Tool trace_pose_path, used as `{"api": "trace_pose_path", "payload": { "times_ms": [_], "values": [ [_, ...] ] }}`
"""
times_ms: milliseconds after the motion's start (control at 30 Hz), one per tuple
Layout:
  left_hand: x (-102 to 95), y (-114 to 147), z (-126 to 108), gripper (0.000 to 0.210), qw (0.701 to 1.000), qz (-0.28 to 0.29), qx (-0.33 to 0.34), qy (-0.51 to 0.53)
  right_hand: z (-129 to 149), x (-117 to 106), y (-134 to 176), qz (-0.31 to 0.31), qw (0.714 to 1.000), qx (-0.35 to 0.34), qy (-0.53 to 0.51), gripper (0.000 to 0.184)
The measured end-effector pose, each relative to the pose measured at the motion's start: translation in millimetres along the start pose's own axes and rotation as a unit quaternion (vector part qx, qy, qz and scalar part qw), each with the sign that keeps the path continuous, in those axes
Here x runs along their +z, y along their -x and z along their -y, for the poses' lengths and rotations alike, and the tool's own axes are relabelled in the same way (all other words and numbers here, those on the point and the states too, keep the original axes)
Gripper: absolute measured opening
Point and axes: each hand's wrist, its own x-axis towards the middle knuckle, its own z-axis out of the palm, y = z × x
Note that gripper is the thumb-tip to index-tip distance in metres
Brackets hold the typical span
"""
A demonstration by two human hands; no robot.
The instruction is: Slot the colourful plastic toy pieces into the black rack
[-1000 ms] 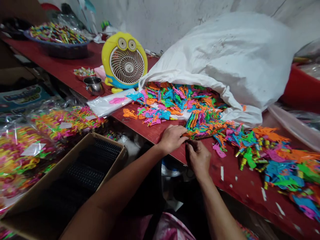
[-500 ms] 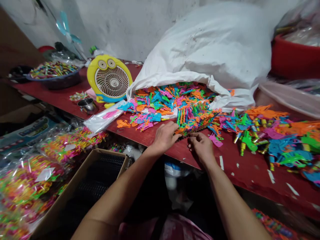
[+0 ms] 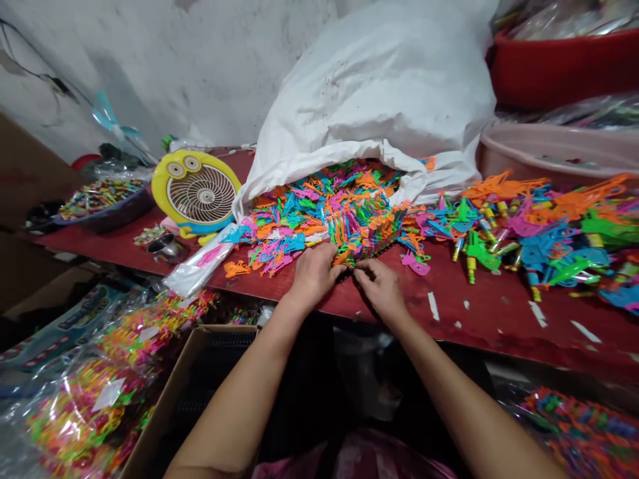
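Note:
A dense block of upright plastic pieces (image 3: 367,226) in pink, orange, green and blue stands on a dark base at the table's front. My left hand (image 3: 315,273) is curled against its near left corner, thumb pointing right. Close beside it, my right hand (image 3: 382,287) pinches at the dark front edge of the base. Whatever the fingertips grip is too small or hidden to name. Behind, loose plastic pieces (image 3: 294,213) spill from the mouth of a big white sack (image 3: 379,86).
A yellow fan (image 3: 204,193), metal cup (image 3: 167,248) and clear plastic bags (image 3: 200,266) are to the left. On the right lie plastic pieces with striped tubes (image 3: 559,266) before a pink basin (image 3: 549,153). Below the table edge stands a cardboard box (image 3: 172,386) beside filled bags (image 3: 74,412).
The view has shifted, so most things on the table appear further left. Both hands stay at the block's front edge, with the right hand's fingers now closer to the left thumb.

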Motion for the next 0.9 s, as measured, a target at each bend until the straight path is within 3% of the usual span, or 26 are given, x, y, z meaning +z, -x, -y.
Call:
{"api": "trace_pose_path", "payload": {
  "times_ms": [200, 367, 500, 633, 900],
  "values": [
    [-2.3, -1, -6, 0.018, 0.998, 0.005, 0.028, -0.050, 13, 3, 5, 0.002, 0.985, -0.065, 0.159, 0.016],
    [-4.6, 3, -5, 0.016, 0.997, 0.008, 0.049, -0.056, 14, 4, 7, 0.002, 0.975, -0.076, 0.209, 0.018],
    [-7.8, 6, -4, 0.023, 0.995, -0.053, 0.084, -0.001, 10, 8, 7, 0.004, 0.968, -0.076, 0.241, 0.019],
    [-6.6, 3, -6, 0.008, 0.985, -0.113, 0.125, 0.031, 12, 13, 6, 0.021, 0.960, -0.053, 0.275, 0.017],
    [1.3, -7, -7, 0.009, 0.985, -0.100, 0.128, 0.052, 27, 13, 1, 0.098, 0.947, 0.020, 0.304, 0.018]
  ]
}}
